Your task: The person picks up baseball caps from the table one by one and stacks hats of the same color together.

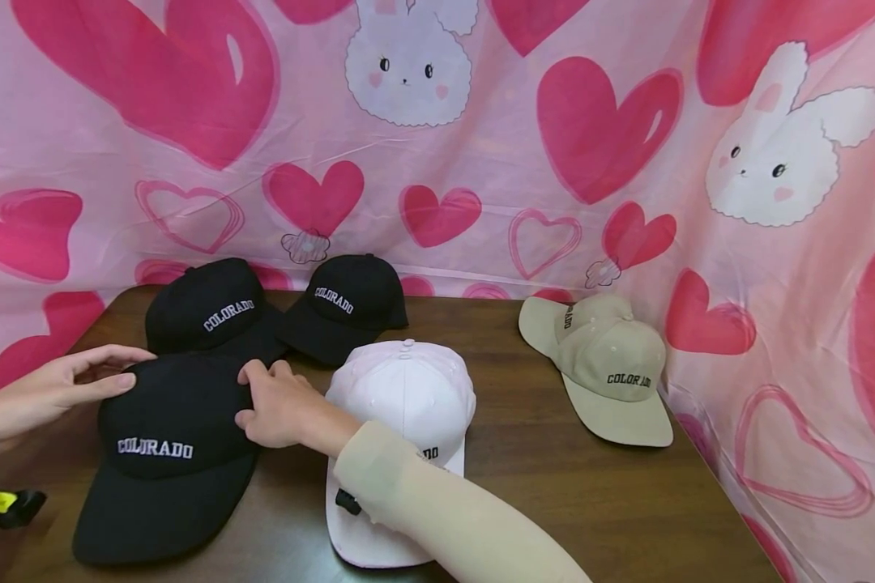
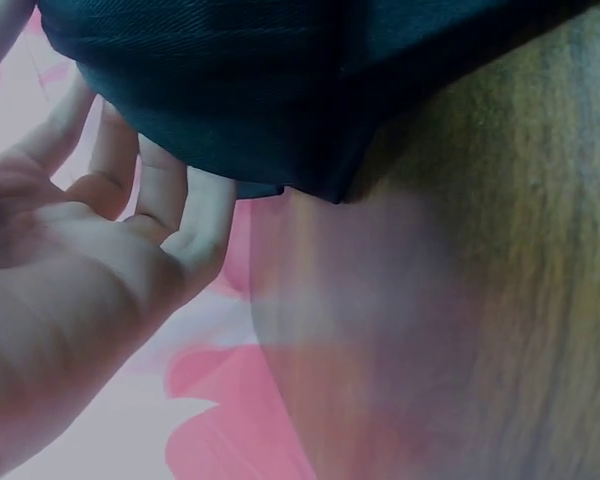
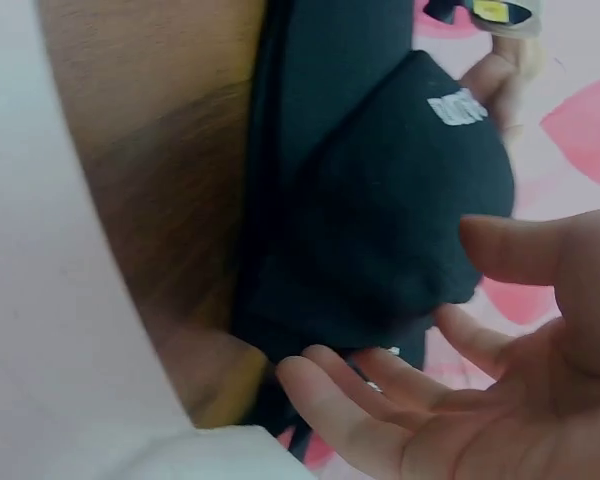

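Note:
In the head view a black baseball cap (image 1: 182,405) with white COLORADO lettering sits at the front left, its brim towards me. My left hand (image 1: 80,385) holds its left side, thumb against the crown. In the left wrist view, the fingers (image 2: 165,190) of that hand curl in behind the cap's lower edge. My right hand (image 1: 280,405) grips the opposite side of the cap. The right wrist view shows its thumb (image 3: 515,245) at the crown and the other fingertips along the rim. Two more black caps, a left one (image 1: 204,312) and a right one (image 1: 350,304), lie behind.
A white cap (image 1: 408,389) lies under and beside my right forearm, partly covered by the sleeve (image 1: 437,502). Two overlapping beige caps (image 1: 612,356) rest at the right of the brown wooden table (image 1: 554,502). A pink heart-patterned cloth (image 1: 496,146) hangs behind and at the sides.

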Available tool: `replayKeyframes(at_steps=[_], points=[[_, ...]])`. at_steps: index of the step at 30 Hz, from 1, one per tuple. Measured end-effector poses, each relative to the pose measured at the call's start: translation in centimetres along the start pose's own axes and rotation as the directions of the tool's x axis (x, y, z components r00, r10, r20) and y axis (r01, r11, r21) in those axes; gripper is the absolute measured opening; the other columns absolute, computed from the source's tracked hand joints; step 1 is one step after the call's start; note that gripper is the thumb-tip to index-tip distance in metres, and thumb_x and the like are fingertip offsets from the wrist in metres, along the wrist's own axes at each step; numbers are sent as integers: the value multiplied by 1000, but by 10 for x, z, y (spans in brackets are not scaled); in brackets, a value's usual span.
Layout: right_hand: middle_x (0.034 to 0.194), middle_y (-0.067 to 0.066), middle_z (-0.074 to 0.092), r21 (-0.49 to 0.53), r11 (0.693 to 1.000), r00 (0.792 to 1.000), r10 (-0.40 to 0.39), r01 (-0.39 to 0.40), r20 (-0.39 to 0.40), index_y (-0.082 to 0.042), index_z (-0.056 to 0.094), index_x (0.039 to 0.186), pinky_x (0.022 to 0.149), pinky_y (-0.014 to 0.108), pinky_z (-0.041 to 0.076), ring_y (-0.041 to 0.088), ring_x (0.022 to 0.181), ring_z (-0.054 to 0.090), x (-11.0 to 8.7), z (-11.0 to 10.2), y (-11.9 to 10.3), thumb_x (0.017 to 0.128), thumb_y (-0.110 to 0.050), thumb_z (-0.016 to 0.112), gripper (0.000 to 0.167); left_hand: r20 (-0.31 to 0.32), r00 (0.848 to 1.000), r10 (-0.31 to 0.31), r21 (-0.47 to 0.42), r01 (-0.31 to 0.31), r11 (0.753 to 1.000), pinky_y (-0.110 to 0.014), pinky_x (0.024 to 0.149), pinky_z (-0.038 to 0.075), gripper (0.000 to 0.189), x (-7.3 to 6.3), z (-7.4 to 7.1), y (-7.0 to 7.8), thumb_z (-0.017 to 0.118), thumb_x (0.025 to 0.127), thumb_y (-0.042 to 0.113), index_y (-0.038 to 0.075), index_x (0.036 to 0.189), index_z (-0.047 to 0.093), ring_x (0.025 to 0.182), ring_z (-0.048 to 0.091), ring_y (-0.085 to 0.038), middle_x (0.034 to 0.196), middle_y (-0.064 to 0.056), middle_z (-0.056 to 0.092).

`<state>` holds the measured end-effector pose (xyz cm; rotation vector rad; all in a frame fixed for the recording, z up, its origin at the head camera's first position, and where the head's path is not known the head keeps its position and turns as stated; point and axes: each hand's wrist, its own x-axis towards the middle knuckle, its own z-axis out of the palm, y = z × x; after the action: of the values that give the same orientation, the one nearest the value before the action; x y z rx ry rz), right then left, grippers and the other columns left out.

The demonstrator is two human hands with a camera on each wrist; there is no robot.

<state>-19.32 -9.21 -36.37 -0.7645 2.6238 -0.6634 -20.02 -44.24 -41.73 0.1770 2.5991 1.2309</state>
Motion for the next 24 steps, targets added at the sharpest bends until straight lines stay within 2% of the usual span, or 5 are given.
replayKeyframes(at_steps=[4,11,14,18,24], points=[[142,-4,52,20,998,997,-61,61,36,-28,50,149,96,27,54,9,112,55,-11,-16,2,103,-35,68,49,8,1000,0,51,0,999,-25,80,56,42,0,-2,4,56,111,31,21,151,47,103,59,4,127,18,60],[142,2,55,180,953,968,-249,242,18,-18,53,151,96,19,50,6,116,56,-41,-63,23,105,-29,66,48,4,1000,-31,141,30,990,-29,80,57,55,-4,-3,15,58,110,35,6,153,42,107,57,-6,146,-27,49],[142,2,55,254,927,960,-280,275,-17,-17,53,150,94,19,52,8,115,61,-55,-83,40,104,-26,67,49,16,999,-47,148,44,988,-30,81,57,60,-7,-2,18,59,109,37,1,153,39,108,58,-17,144,-28,50],[150,0,54,335,899,959,-260,282,-109,-17,54,150,101,27,55,16,123,65,-76,-105,64,104,-23,69,49,10,999,-39,157,37,987,-28,79,58,58,-11,0,20,61,108,35,2,151,42,100,61,-11,138,-22,56],[150,0,57,429,847,940,-211,313,-269,-13,56,149,105,37,55,20,126,67,-101,-126,102,104,-18,70,47,-107,994,14,230,11,973,-25,74,56,56,-12,-6,35,65,106,40,9,150,47,95,57,-2,137,-9,58]])
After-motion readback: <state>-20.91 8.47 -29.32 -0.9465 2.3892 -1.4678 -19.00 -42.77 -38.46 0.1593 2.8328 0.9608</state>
